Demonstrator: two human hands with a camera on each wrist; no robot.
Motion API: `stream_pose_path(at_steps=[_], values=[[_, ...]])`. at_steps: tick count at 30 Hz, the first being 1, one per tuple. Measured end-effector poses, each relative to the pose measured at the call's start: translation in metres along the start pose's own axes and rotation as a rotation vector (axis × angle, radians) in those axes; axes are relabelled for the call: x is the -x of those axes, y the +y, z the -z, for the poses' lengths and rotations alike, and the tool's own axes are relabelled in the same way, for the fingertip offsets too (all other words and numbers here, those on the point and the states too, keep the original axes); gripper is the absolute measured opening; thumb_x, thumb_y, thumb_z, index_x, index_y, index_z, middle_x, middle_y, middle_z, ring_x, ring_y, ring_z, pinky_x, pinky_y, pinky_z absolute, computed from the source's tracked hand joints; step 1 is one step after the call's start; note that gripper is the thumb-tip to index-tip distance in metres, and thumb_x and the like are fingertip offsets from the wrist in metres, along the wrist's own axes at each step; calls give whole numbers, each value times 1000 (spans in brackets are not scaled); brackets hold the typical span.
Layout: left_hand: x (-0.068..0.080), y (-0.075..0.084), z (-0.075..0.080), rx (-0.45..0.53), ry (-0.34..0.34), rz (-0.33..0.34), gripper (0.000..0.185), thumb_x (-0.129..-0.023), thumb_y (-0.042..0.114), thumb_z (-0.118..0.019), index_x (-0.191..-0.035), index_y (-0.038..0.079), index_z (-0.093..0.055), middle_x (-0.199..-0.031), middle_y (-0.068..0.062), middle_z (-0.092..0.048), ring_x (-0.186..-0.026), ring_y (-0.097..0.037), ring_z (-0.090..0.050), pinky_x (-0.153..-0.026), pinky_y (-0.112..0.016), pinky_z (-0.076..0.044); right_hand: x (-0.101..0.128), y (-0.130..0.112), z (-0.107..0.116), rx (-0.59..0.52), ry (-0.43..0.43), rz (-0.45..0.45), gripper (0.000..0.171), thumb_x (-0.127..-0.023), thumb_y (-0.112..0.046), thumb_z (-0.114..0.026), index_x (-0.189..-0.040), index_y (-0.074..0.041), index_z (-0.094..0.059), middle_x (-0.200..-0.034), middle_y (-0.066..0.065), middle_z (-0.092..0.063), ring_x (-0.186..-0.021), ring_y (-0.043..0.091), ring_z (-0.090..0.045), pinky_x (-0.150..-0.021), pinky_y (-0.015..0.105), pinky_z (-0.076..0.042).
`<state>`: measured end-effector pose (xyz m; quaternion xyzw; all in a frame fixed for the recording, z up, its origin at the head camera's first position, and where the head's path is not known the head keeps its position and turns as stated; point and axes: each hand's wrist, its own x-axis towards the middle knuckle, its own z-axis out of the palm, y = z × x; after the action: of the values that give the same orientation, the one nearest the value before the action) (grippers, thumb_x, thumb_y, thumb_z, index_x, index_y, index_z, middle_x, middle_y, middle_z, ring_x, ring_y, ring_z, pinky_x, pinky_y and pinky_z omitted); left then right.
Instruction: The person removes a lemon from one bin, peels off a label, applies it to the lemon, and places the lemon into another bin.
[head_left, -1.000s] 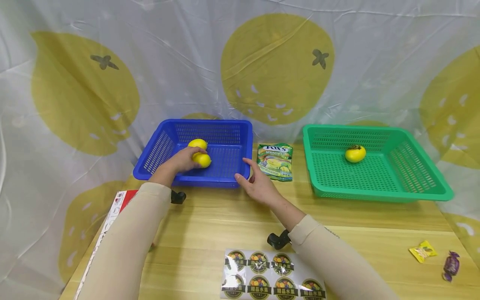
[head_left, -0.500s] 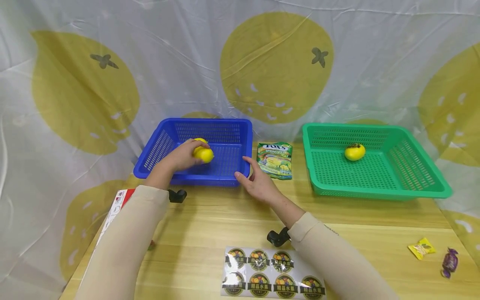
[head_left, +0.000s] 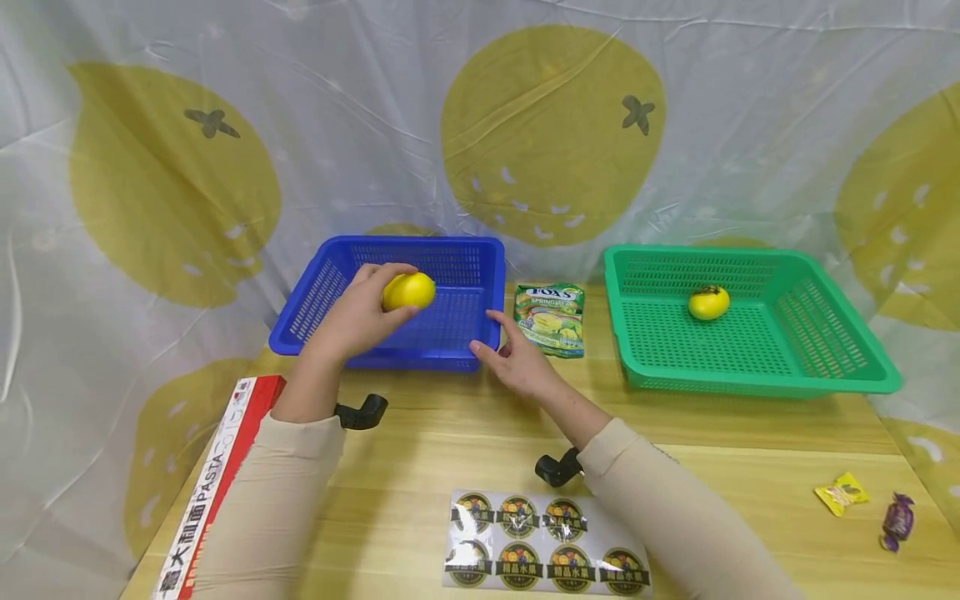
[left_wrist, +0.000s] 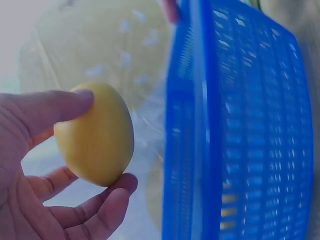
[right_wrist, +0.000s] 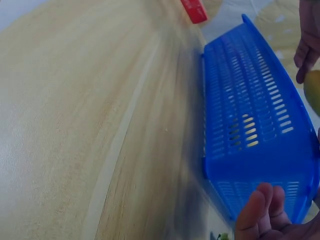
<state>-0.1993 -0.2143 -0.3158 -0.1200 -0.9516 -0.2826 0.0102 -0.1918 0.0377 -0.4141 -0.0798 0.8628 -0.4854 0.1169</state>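
On my head view the light is bright, even and soft, coming from above; the light wooden table shows only faint shadows under the sleeves and along the near wall of the blue slotted plastic basket. The glossy sheet of round fruit stickers at the table's near edge throws small white glare. Straight lines bow toward the frame edges. My left wrist view is dimmer and hazy: the smooth yellow lemon is fairly sharp, the backdrop washed out. The right wrist view smears across the tabletop.
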Motion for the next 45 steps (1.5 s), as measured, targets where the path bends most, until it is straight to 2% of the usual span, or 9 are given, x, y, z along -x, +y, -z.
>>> stream_pose_path(at_steps=[4,8,13,18,24,28,36,39,45], values=[[18,13,-5,41,78,-31,55,-98,33,-68,-147,17,-50,-132,-20,-52,-97,-31,-58,-85,-43,-53,6,-1,7,-15,9,19,76,-96,-53,-65,-160,-35,-27,-86,9,-59,-71,21,-55,-58,28,-45],[35,24,-15,147,87,-49,56,-96,33,-71,-145,16,-50,-130,-18,-51,-94,-30,-57,-80,-39,-55,16,2,14,-9,37,63,78,-95,-52,-68,-160,-36,-27,-87,10,-62,-67,20,-56,-56,29,-46],[53,34,-30,325,24,-37,55,-93,27,-76,-142,19,-52,-132,-14,-49,-94,-29,-54,-80,-36,-56,38,9,24,31,58,112,78,-94,-48,-70,-159,-33,-29,-88,9,-62,-61,18,-56,-52,30,-46],[68,42,-52,411,-61,-18,57,-91,24,-78,-142,19,-54,-131,-16,-48,-93,-27,-54,-79,-31,-56,68,21,36,23,17,120,76,-95,-41,-72,-158,-32,-31,-89,9,-61,-58,16,-55,-51,30,-48],[82,49,-82,515,-195,30,55,-88,23,-81,-137,23,-56,-134,-14,-48,-103,-28,-62,-83,-34,-59,105,48,46,70,-27,104,74,-94,-40,-73,-157,-29,-36,-88,5,-61,-64,16,-57,-54,28,-50],[84,50,-105,543,-235,93,53,-86,23,-83,-133,21,-58,-137,-12,-56,-104,-29,-64,-78,-33,-56,127,63,52,122,-34,107,71,-94,-38,-74,-155,-25,-40,-87,-1,-61,-68,13,-58,-60,25,-51],[79,54,-145,553,-315,160,55,-85,31,-83,-131,13,-58,-125,-16,-65,-105,-28,-65,-78,-36,-55,162,86,58,165,-103,147,64,-94,-44,-72,-148,-16,-49,-81,-10,-60,-62,3,-53,-56,22,-48],[75,59,-155,602,-350,189,59,-87,34,-81,-135,13,-55,-125,-16,-63,-106,-28,-62,-79,-36,-56,170,90,60,165,-143,171,60,-95,-42,-72,-145,-14,-52,-79,-10,-60,-62,1,-52,-57,22,-48],[62,72,-170,700,-373,257,57,-86,31,-81,-131,8,-54,-120,-21,-59,-93,-26,-64,-71,-36,-62,177,93,60,120,-218,211,51,-94,-38,-74,-137,-14,-59,-78,-11,-59,-63,-1,-52,-57,21,-49]])
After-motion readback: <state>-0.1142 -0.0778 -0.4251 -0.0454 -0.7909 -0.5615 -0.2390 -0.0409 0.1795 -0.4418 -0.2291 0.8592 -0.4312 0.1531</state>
